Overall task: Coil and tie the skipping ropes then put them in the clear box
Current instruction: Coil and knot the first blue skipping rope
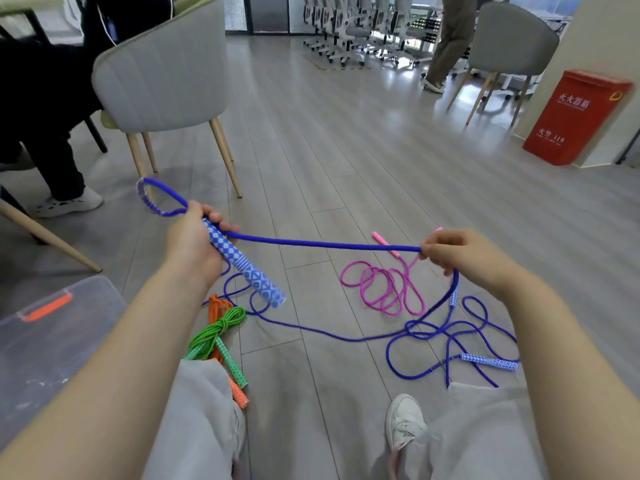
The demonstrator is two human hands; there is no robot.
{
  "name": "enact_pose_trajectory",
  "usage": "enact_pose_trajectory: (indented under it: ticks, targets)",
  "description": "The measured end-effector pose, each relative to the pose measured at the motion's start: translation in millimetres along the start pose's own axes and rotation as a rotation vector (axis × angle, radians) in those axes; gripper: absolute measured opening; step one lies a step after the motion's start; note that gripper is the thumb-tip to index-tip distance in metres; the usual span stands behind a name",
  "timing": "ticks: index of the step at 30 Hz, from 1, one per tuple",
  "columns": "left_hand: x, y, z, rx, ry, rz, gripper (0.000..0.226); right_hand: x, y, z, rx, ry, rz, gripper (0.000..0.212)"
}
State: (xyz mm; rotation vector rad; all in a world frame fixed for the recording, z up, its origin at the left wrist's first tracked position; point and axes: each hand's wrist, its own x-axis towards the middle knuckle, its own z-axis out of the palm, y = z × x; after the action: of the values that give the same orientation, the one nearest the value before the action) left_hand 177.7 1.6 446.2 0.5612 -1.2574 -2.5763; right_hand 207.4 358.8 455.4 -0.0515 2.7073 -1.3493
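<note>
Ropes: four in view on the floor; two look bundled, one is in hand, one lies untouched.
Clear box [52, 341]: far left, just beside the left knee; lid appears on, with an orange latch; I cannot tell what is inside, and no rope shows in it.
Left hand [194, 240]: fingers curled round the upper end of a blue-checked handle [242, 261] and pinching the blue rope [329, 244] where a small loop sticks out beyond the fist.
Green rope [216, 332]: already coiled and apparently tied, lying on the floor near the left knee.
Orange rope [217, 306]: lies under and just beside the green one, also bundled as far as shows; its handle pokes out by the trouser leg.
Blue rope: stretched fairly taut between the two hands, then falling into loose tangled loops on the floor at the right, where its second handle [488, 362] lies.
Pink rope [384, 289]: loose, uncoiled heap on the floor between the hands, farther off.
Right hand [460, 254]: thumb and fingers pinching the blue rope, the slack dropping below it.
Progress: about halfway by my reckoning. Blue coiling has barely begun; pink is not started; nothing visible is boxed yet.
</note>
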Motion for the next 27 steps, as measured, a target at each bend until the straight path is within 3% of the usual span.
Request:
enact_pose_trajectory:
  ticks: [3, 6, 9, 15, 27]
  targets:
    - [-14.5, -13.2, 10.0, 0.358, -0.071, 0.094, 0.033, -3.4, -11.7, 8.6, 0.147, 0.048, -0.085, 0.018]
    - [-40.1, -30.9, 21.1, 0.722, -0.260, 0.097, 0.031, -6.2, -28.0, 27.9, 0.271, 0.033, -0.164, 0.020]
    - [-65.1, -42.7, 30.8, 0.907, -0.446, 0.058, 0.031, -7.2, -43.3, 48.2, 0.327, 0.053, -0.195, 0.021]
    - [-91.5, -51.2, 42.2, 0.956, -0.698, -0.093, 0.034, -7.5, -53.3, 69.0, 0.110, 0.158, -0.217, 0.011]
    - [-88.6, -59.7, 39.3, 0.841, -0.800, -0.243, 0.034, 3.2, -44.6, 77.7, 0.141, 0.382, -0.156, 0.010]
